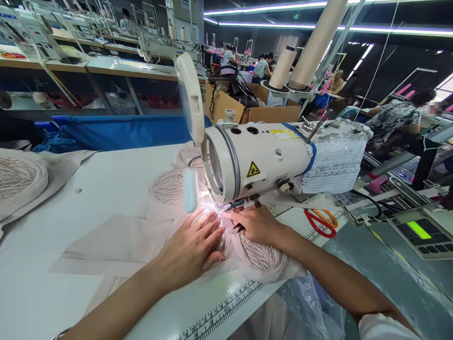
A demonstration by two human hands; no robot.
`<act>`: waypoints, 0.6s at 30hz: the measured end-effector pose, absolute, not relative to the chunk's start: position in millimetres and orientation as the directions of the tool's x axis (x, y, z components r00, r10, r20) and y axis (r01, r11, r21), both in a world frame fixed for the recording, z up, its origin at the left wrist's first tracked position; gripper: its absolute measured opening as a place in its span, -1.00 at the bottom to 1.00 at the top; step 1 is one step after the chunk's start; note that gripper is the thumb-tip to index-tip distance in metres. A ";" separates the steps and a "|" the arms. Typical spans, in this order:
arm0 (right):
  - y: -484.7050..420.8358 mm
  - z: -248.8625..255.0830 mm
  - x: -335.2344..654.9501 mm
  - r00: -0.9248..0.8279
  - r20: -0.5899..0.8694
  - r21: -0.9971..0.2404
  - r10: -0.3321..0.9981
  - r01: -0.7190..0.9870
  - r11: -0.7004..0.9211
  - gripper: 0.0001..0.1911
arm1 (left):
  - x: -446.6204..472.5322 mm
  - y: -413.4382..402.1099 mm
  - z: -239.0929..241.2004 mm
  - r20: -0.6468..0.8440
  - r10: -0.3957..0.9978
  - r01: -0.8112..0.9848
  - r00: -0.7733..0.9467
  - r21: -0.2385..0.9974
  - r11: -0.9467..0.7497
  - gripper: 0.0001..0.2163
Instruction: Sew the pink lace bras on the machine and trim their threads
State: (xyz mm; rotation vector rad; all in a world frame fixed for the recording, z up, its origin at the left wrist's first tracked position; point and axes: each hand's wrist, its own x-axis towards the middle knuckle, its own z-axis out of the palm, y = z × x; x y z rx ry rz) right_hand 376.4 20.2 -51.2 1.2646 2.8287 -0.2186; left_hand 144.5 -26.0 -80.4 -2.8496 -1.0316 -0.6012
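My left hand (pixel 193 245) lies flat, fingers together, pressing a pale pink lace and mesh fabric piece (pixel 134 236) onto the white table (pixel 53 198) just before the needle area. My right hand (pixel 256 224) rests on the same fabric to the right of the needle and pinches a thin dark tool, probably tweezers (pixel 239 228), pointing toward the lit presser foot. The white sewing machine head (pixel 255 158) hangs directly over both hands, with its lamp shining on the fabric under it.
Red and orange scissors (pixel 322 219) lie on the table right of my right hand. A cardboard box (pixel 255 111) and thread cones (pixel 314 45) stand behind the machine. A control panel (pixel 421 231) sits at the right. Other lace pieces (pixel 17 177) lie far left. Other workers sit in the background.
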 end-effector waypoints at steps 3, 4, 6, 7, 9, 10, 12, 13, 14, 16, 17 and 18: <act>23.4 -55.8 378.6 -0.681 -0.069 -0.163 0.729 0.728 0.666 -0.40 | 144.8 -26.8 -81.2 0.376 0.627 0.645 0.682 0.093 -0.758 -0.58; 24.8 -59.0 379.8 -0.695 -0.060 -0.187 0.717 0.713 0.676 -0.42 | 144.8 -27.0 -81.6 0.369 0.633 0.648 0.681 0.099 -0.755 -0.59; 27.9 -66.1 382.3 -0.721 -0.042 -0.224 0.692 0.682 0.696 -0.45 | 144.7 -27.2 -82.4 0.362 0.638 0.653 0.680 0.098 -0.751 -0.61; 29.3 -69.1 383.3 -0.729 -0.033 -0.235 0.684 0.671 0.703 -0.46 | 144.5 -27.2 -82.5 0.364 0.641 0.658 0.676 0.092 -0.747 -0.60; 31.7 -72.5 384.6 -0.733 -0.016 -0.238 0.680 0.664 0.709 -0.45 | 144.3 -27.1 -82.0 0.364 0.643 0.667 0.674 0.074 -0.741 -0.59; 32.6 -72.8 384.9 -0.734 -0.008 -0.236 0.679 0.661 0.712 -0.45 | 144.2 -27.0 -81.4 0.359 0.643 0.669 0.676 0.066 -0.740 -0.59; 33.9 -71.4 385.2 -0.744 0.006 -0.231 0.668 0.649 0.725 -0.47 | 144.2 -26.7 -79.7 0.348 0.645 0.672 0.681 0.054 -0.738 -0.61; 34.5 -70.5 385.3 -0.752 0.012 -0.229 0.659 0.639 0.734 -0.49 | 144.2 -26.6 -79.0 0.347 0.647 0.675 0.679 0.051 -0.736 -0.61; 35.1 -69.7 385.4 -0.761 0.017 -0.228 0.649 0.629 0.743 -0.51 | 144.2 -26.6 -78.4 0.347 0.649 0.678 0.677 0.051 -0.733 -0.62; 36.4 -69.5 385.5 -0.774 0.025 -0.225 0.633 0.612 0.758 -0.53 | 144.1 -26.6 -78.1 0.342 0.649 0.676 0.680 0.050 -0.735 -0.60; 37.1 -69.9 385.4 -0.778 0.026 -0.225 0.627 0.607 0.762 -0.53 | 143.9 -26.7 -78.3 0.341 0.647 0.674 0.682 0.049 -0.737 -0.60; 37.7 -70.4 385.1 -0.782 0.029 -0.226 0.623 0.602 0.766 -0.54 | 143.8 -26.8 -78.8 0.342 0.643 0.671 0.685 0.046 -0.740 -0.59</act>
